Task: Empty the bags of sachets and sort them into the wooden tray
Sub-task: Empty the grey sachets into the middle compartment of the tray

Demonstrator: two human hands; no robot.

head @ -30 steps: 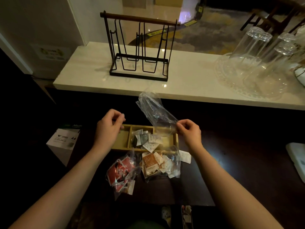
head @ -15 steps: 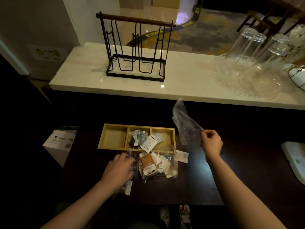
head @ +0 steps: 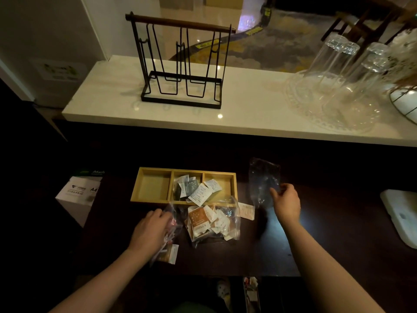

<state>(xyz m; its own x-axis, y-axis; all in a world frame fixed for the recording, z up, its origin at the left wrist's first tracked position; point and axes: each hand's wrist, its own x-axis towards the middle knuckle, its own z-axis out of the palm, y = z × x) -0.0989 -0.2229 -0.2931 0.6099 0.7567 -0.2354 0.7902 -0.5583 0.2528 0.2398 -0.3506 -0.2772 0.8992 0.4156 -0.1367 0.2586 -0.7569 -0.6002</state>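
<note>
The wooden tray lies flat on the dark bench, long side toward the person. Its left compartment holds nothing visible; the middle compartment holds a heap of sachets, one of which overlaps the divider into the right compartment.

Compared with half a second earlier, the empty clear bag has come down from mid-air to the bench level just right of the tray. The right hand still pinches its lower edge between thumb and curled fingers. The left hand remains on the red-sachet bag at the near left, fingers curled over the plastic; its grip has tightened slightly.

Between the hands, a second filled bag of brown and white sachets lies touching the tray's near wall. One loose white sachet lies just beside it, to the right.

A white A4 paper box stands left of the bench. On the pale counter beyond stand a black wire rack and upturned glasses on a glass tray.
</note>
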